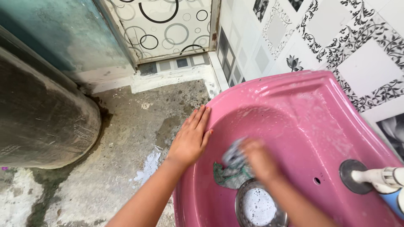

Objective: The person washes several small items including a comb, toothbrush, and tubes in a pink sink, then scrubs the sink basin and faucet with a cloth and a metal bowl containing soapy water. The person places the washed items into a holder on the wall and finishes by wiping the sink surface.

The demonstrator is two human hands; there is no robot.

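Two hands: left hand (191, 136) flat on sink rim (219, 107).

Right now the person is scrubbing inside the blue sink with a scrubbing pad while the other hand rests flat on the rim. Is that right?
Not quite: the sink is pink, not blue, as the head view shows. The rest holds: the right hand presses a scrubbing pad inside the basin, above the metal drain, and the left hand rests flat on the rim.
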